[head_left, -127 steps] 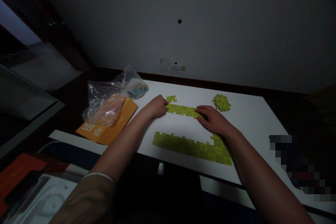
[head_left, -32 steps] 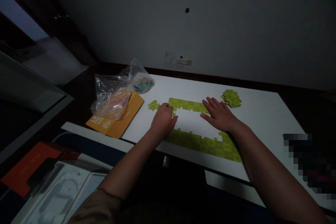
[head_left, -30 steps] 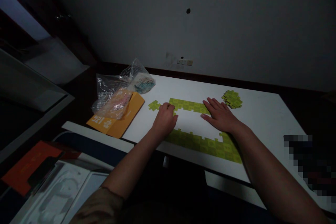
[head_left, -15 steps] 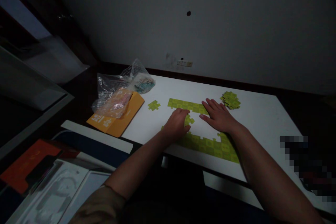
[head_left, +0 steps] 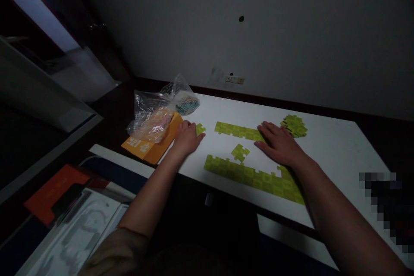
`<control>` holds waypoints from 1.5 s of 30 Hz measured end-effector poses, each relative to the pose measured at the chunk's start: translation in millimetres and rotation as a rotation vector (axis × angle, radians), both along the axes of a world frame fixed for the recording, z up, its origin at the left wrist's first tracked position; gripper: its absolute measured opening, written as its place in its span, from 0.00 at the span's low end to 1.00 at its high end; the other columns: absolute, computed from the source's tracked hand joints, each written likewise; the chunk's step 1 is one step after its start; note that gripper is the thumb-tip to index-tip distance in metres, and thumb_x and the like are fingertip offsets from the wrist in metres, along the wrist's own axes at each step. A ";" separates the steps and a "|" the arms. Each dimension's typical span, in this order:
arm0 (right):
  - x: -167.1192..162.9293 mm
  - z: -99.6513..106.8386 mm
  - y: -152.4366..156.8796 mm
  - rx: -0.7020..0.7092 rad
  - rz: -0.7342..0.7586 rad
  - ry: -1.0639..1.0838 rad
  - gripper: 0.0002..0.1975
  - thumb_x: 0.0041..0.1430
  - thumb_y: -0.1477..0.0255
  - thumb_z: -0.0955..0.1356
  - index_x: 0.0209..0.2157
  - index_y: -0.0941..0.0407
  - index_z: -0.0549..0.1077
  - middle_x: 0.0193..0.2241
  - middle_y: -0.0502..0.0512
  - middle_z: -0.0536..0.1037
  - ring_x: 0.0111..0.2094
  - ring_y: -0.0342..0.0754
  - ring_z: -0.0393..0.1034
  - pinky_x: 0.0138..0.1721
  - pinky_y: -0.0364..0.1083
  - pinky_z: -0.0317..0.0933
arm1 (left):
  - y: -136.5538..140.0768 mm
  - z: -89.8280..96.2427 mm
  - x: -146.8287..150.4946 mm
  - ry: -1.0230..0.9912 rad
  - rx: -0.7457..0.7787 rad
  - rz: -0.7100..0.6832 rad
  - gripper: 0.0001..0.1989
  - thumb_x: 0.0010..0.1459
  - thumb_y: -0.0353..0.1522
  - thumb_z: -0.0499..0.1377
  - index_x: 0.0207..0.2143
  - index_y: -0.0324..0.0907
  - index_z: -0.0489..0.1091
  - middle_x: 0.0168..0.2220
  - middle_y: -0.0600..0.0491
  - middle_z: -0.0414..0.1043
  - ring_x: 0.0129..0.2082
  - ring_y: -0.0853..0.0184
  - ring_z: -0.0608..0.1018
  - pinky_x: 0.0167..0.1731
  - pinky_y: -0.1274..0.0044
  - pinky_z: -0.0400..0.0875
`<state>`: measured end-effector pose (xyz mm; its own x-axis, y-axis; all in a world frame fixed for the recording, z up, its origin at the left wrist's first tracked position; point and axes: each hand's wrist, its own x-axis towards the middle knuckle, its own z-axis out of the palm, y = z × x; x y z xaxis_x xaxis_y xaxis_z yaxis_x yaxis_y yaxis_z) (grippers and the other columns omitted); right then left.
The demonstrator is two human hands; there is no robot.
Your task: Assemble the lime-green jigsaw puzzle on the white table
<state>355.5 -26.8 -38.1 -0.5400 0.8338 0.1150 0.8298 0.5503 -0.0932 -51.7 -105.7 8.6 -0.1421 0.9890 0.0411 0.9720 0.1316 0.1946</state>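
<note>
While teal pieces (head_left: 187, 103) lie bagged, the half-curled left hand (head_left: 187, 138) (grip unclear) touches green pieces (head_left: 200, 129), right hand (head_left: 278, 141) splayed.

White table (head_left: 333, 159): surface layout
A far puzzle strip (head_left: 237, 131) and a near puzzle strip (head_left: 249, 177) flank a loose puzzle section (head_left: 239, 153). Right: a piece pile (head_left: 293, 126). Left: an orange folder (head_left: 166, 144), partly under a clear plastic bag (head_left: 150, 127).

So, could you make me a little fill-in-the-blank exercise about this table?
The right hand rests on a puzzle strip coloured ____.
The left hand is at a small puzzle piece on the strip's ____ side.
The folder partly under the plastic bag is ____.
The tabletop is ____.

Missing words: green; left; orange; white.
</note>
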 end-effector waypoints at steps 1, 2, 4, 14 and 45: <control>-0.5 0.0 -0.4 -0.002 0.004 -0.004 0.45 0.77 0.40 0.56 0.79 0.56 0.65 0.80 0.71 0.60 0.80 0.72 0.56 0.79 0.75 0.48 | 2.5 -2.8 -3.8 -0.026 -0.012 -0.014 0.24 0.73 0.46 0.64 0.60 0.35 0.77 0.62 0.33 0.74 0.64 0.45 0.75 0.68 0.60 0.67; -1.0 -0.3 -0.8 -0.003 0.007 -0.010 0.44 0.77 0.41 0.56 0.78 0.56 0.66 0.80 0.70 0.61 0.80 0.72 0.56 0.79 0.75 0.48 | 4.9 -5.2 -6.1 -0.056 -0.016 -0.022 0.23 0.73 0.45 0.66 0.59 0.36 0.77 0.61 0.34 0.75 0.64 0.46 0.75 0.68 0.61 0.67; -1.6 -1.4 -1.8 -0.006 0.003 -0.018 0.44 0.78 0.41 0.55 0.78 0.55 0.66 0.80 0.70 0.62 0.80 0.71 0.57 0.79 0.75 0.48 | 8.2 -7.5 -7.1 -0.103 -0.015 -0.016 0.24 0.69 0.44 0.69 0.59 0.36 0.77 0.59 0.36 0.76 0.63 0.48 0.76 0.66 0.63 0.68; 2.5 -6.7 0.6 -0.029 -0.003 -0.003 0.45 0.77 0.39 0.55 0.79 0.53 0.65 0.81 0.68 0.60 0.80 0.72 0.55 0.79 0.77 0.46 | -17.0 0.0 48.5 -0.064 0.006 -0.105 0.25 0.69 0.49 0.67 0.52 0.37 0.75 0.53 0.35 0.78 0.55 0.46 0.79 0.59 0.61 0.73; 5.1 -9.5 1.1 -0.019 0.034 0.039 0.46 0.76 0.38 0.57 0.79 0.54 0.65 0.80 0.71 0.61 0.79 0.76 0.57 0.76 0.82 0.50 | -1.0 12.5 93.9 -0.061 -0.079 0.015 0.28 0.71 0.51 0.65 0.57 0.36 0.77 0.52 0.32 0.81 0.53 0.44 0.83 0.54 0.62 0.75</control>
<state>360.6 -25.7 -47.5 -0.5636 0.8172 0.1208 0.8062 0.5760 -0.1356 42.2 -106.7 21.1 -0.1565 0.9866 -0.0459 0.9564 0.1630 0.2423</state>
